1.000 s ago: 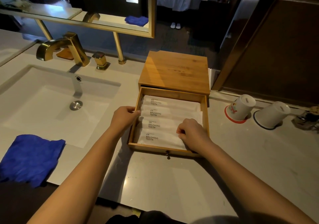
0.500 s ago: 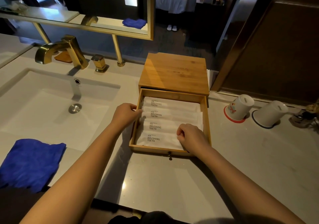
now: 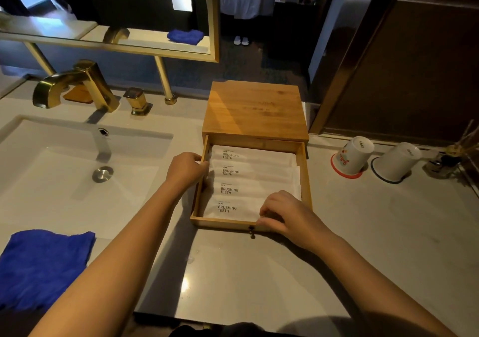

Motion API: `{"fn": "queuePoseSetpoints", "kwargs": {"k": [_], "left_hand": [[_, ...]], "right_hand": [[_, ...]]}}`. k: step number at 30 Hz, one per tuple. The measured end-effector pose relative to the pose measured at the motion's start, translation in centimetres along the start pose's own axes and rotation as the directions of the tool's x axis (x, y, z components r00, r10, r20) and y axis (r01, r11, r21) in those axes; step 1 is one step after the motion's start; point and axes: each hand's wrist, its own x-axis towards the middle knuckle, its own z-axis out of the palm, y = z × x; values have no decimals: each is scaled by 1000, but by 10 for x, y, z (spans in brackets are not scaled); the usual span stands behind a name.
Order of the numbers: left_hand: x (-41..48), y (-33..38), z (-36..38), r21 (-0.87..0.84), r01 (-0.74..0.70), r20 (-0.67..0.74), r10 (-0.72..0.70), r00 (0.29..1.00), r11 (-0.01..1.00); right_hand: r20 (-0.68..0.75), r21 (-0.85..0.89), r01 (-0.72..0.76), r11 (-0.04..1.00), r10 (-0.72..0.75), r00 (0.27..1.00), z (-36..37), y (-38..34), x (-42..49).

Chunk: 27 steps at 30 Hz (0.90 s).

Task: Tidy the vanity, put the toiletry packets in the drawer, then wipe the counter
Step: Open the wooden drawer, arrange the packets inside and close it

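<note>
Head view shows your right hand curled over the near right corner of the open drawer, fingertips pressing the nearest toiletry packet. Your left hand grips the drawer's left wall, fingers closed on it. Four packets lie stacked inside the drawer, under the wooden box. Right of the drawer stand two upturned cups; left of it lie the sink and a blue cloth.
</note>
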Motion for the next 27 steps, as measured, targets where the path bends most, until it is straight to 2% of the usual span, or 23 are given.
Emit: {"fn": "queuePoseSetpoints", "kwargs": {"k": [3, 6, 8, 11, 13, 18, 22, 27], "left_hand": [[14, 6, -7, -3, -62, -92, 62, 994, 998], [33, 24, -20, 7, -385, -140, 382, 914, 923], [54, 33, -24, 156, -514, -28, 524, 851, 843], [75, 37, -23, 348, -542, 171, 517, 839, 765], [81, 37, -22, 404, -574, 228, 530, 817, 712], [80, 31, -17, 360, -593, 197, 563, 803, 720], [79, 31, -17, 340, -596, 197, 565, 802, 727], [82, 27, -13, 307, -580, 206, 542, 815, 755]], "right_hand": [[5, 5, 25, 1000, -25, 1000, -2, -3, 0], [58, -32, 31, 999, -29, 998, 0, -8, -2], [47, -52, 13, 999, -11, 999, 3, -11, -3], [20, -106, 5, 994, -3, 1000, 6, -15, -4], [-9, -131, 8, 991, -10, 1000, 10, -15, -5], [-138, -173, 32, 984, -56, 989, 17, -10, -8], [-276, -112, -2, 994, -29, 961, 9, -6, 3], [-324, -118, -19, 993, -20, 946, 9, 0, 24]]}}
